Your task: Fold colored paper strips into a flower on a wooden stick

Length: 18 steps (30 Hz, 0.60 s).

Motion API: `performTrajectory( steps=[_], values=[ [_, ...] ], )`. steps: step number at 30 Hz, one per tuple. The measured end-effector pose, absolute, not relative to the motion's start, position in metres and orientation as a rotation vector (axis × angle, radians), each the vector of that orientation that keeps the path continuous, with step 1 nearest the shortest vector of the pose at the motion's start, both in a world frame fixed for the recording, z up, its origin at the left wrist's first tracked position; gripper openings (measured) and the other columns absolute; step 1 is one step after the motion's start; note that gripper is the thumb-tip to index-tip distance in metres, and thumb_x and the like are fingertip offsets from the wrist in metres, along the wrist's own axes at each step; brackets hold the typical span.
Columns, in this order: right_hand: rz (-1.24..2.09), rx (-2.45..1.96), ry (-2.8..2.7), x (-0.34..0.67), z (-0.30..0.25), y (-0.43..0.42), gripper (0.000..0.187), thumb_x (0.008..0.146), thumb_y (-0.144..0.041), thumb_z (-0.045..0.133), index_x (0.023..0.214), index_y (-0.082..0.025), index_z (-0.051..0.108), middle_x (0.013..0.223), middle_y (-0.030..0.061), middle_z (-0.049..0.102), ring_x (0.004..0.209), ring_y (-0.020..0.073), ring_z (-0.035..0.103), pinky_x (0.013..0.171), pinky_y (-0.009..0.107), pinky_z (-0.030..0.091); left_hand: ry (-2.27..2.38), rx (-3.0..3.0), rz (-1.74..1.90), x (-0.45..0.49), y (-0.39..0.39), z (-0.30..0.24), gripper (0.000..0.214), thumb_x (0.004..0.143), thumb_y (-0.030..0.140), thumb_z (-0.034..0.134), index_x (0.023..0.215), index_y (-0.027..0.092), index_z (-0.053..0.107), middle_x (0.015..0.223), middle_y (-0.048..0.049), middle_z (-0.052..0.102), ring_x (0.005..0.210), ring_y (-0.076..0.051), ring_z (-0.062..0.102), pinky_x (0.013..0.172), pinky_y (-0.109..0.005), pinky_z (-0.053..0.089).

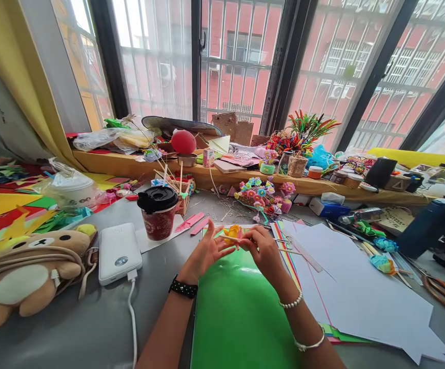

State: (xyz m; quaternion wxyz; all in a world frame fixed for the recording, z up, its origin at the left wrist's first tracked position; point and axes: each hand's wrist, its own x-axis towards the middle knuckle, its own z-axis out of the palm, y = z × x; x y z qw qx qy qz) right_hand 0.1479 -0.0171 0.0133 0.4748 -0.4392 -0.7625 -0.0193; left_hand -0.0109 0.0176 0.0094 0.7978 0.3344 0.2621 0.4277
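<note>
Both hands meet above a green sheet (238, 307) on the grey table (92, 323). My right hand (263, 249) pinches a small yellow paper flower (233, 232) on a thin stick, its fingers closed. My left hand (207, 251) is beside it with fingers spread, its fingertips touching the thin stick (228, 239). A black band is on the left wrist and pearl bracelets on the right.
A red coffee cup (158, 212) with black lid and a white power bank (118, 252) stand left of the hands. A plush bear (26, 271) lies far left. White paper sheets (361, 292), scissors and a dark bottle (426, 228) lie right. Paper flowers (261, 195) crowd the window sill.
</note>
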Motion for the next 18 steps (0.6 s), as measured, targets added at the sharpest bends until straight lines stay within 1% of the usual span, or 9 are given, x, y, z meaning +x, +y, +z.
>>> performTrajectory(
  steps=[3, 5, 8, 11, 14, 16, 18],
  values=[
    [-0.101, -1.022, -1.905, 0.144, 0.013, -0.018, 0.026, 0.086, -0.033, 0.042, 0.071, -0.017, 0.056, 0.07, 0.0048, 0.056, 0.068, 0.0164, 0.05, 0.061, 0.027, 0.042, 0.454, 0.681, 0.818, -0.008, 0.018, 0.008, 0.052, 0.08, 0.05, 0.039, 0.117, 0.013, 0.036, 0.1, -0.0126, 0.06, 0.075, -0.016, 0.062, 0.073, -0.029, 0.049],
    [-0.15, -1.006, -1.934, 0.142, 0.012, -0.017, 0.026, 0.087, -0.032, 0.041, 0.072, -0.017, 0.056, 0.07, 0.0051, 0.056, 0.069, 0.0165, 0.05, 0.061, 0.027, 0.042, 0.419, 0.673, 0.76, -0.007, 0.019, 0.004, 0.044, 0.082, 0.046, 0.038, 0.109, 0.012, 0.044, 0.094, -0.0103, 0.062, 0.074, -0.016, 0.062, 0.073, -0.031, 0.049],
    [-0.244, -1.003, -1.956, 0.139, 0.011, -0.017, 0.028, 0.088, -0.032, 0.039, 0.072, -0.016, 0.056, 0.071, 0.0057, 0.056, 0.07, 0.0169, 0.049, 0.062, 0.028, 0.043, 0.397, 0.646, 0.692, -0.006, 0.02, 0.0, 0.037, 0.083, 0.042, 0.041, 0.096, 0.01, 0.052, 0.083, -0.009, 0.063, 0.072, -0.017, 0.062, 0.071, -0.031, 0.049],
    [-0.299, -1.003, -1.969, 0.138, 0.009, -0.017, 0.029, 0.088, -0.032, 0.036, 0.073, -0.016, 0.056, 0.07, 0.0058, 0.056, 0.069, 0.017, 0.049, 0.061, 0.028, 0.044, 0.35, 0.551, 0.696, -0.003, 0.021, -0.002, 0.031, 0.081, 0.038, 0.046, 0.088, 0.009, 0.055, 0.077, -0.0075, 0.061, 0.066, -0.013, 0.06, 0.066, -0.026, 0.049],
    [-0.321, -1.012, -1.975, 0.136, 0.006, -0.017, 0.03, 0.089, -0.032, 0.035, 0.075, -0.017, 0.056, 0.072, 0.0058, 0.057, 0.07, 0.017, 0.05, 0.062, 0.029, 0.045, 0.317, 0.477, 0.722, 0.0, 0.023, -0.003, 0.024, 0.08, 0.033, 0.05, 0.082, 0.011, 0.057, 0.072, -0.0043, 0.06, 0.059, -0.01, 0.056, 0.061, -0.022, 0.048],
    [-0.352, -1.015, -1.97, 0.134, 0.004, -0.017, 0.029, 0.089, -0.031, 0.035, 0.075, -0.017, 0.056, 0.072, 0.0059, 0.057, 0.071, 0.0171, 0.05, 0.062, 0.029, 0.045, 0.311, 0.462, 0.73, 0.002, 0.024, -0.003, 0.02, 0.08, 0.031, 0.051, 0.081, 0.012, 0.057, 0.069, -0.0021, 0.06, 0.055, -0.008, 0.054, 0.057, -0.021, 0.046],
    [-0.394, -1.007, -1.962, 0.132, 0.003, -0.018, 0.028, 0.089, -0.03, 0.036, 0.074, -0.017, 0.056, 0.072, 0.0059, 0.058, 0.071, 0.0172, 0.05, 0.062, 0.029, 0.045, 0.296, 0.464, 0.743, 0.003, 0.024, -0.004, 0.018, 0.08, 0.029, 0.05, 0.083, 0.013, 0.058, 0.07, -0.0012, 0.06, 0.053, -0.007, 0.053, 0.056, -0.021, 0.045]
  ],
)
